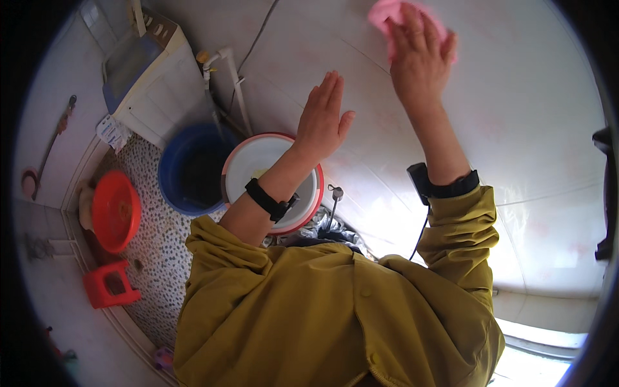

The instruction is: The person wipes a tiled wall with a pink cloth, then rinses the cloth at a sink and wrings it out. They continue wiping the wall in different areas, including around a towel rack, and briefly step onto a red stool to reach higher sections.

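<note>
My right hand (418, 58) is raised high with a pink cloth (382, 12) under its palm and fingers. The cloth lies flat against the pale tiled wall (522, 111). Lower and to the left, my left hand (323, 118) is stretched out flat, thumb apart, with nothing in it. Whether its palm touches the wall cannot be told. Beneath my left forearm stands a white basin with a red rim (246, 155), partly hidden by the arm. Both wrists wear black straps with small devices.
Beside the basin is a large blue tub (169, 169) with dark contents. A washing machine (159, 92) stands in the corner near white pipes (237, 92). On the left are a red plastic basin (104, 213) and a red stool (92, 290), along the pebble-patterned floor (162, 261).
</note>
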`<state>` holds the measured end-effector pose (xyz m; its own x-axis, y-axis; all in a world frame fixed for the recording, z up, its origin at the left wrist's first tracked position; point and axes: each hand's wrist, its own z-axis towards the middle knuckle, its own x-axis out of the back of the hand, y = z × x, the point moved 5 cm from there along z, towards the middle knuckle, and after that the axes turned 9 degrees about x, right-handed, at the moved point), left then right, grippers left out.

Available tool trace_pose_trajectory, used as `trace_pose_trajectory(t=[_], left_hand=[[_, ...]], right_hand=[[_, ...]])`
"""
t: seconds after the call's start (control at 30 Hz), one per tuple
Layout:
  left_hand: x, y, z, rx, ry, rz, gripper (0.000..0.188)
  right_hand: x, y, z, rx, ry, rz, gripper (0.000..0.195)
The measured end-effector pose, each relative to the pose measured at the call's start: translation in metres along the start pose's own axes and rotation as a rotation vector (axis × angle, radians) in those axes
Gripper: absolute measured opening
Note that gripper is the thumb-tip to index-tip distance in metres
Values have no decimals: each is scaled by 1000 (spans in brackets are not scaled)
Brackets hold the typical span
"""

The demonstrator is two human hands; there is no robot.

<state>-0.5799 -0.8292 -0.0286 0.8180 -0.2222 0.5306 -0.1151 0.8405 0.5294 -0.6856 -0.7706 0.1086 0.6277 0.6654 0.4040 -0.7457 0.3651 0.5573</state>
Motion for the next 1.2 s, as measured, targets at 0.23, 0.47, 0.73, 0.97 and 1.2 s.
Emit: trace_pose_trajectory(t=[0.23,0.47,0.73,0.97,1.2], left_hand=[[-17,-46,-7,40,36,-52,61],[-42,-83,-19,50,54,-1,60],[-45,-88,-10,93,39,-39,59],[-51,-90,-17,108,-2,-47,60],[-46,-85,-13,119,17,-73,60]], right_hand=[[-105,-88,-79,141,-208,196,43],[-136,-129,-126,172,-338,251,39],[-87,-78,-61,11,-158,79,40],[-125,-116,-124,82,-372,267,41],[-77,-75,-44,19,-191,97,38]])
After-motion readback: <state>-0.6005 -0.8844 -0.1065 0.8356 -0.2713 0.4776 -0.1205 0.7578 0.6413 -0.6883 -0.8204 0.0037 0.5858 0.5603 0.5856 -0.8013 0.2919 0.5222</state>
